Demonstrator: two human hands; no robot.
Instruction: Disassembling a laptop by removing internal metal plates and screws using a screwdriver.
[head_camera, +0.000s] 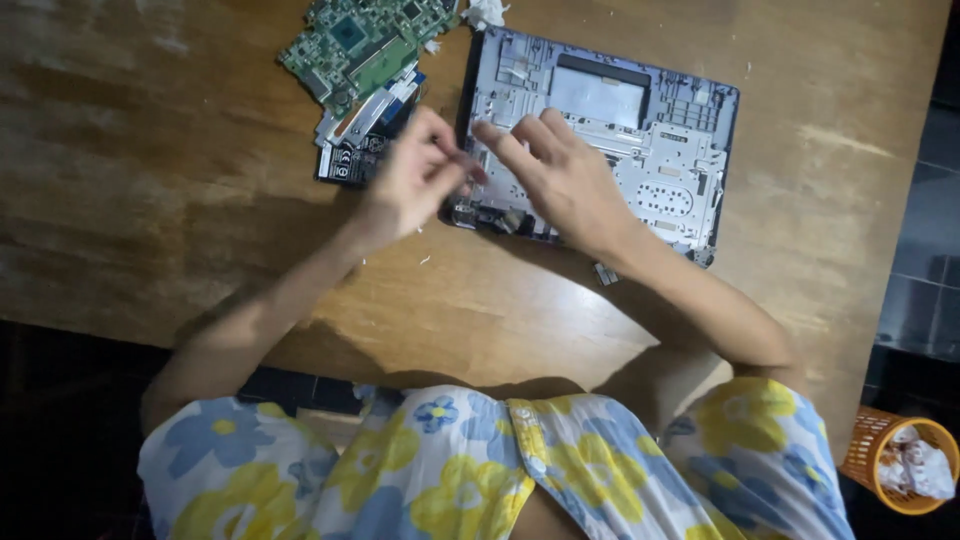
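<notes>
An opened laptop base lies on the wooden table, its grey inner frame facing up. My left hand hovers at the base's left edge, fingers pinched on a thin dark tool that points toward the casing. My right hand rests on the base's left part, fingers spread and flat on the frame. What the tool's tip touches is hidden between the hands.
A green circuit board lies at the table's top left on a dark flat part with ribbon cables. A crumpled white scrap sits by the top edge. An orange basket with paper stands on the floor at right.
</notes>
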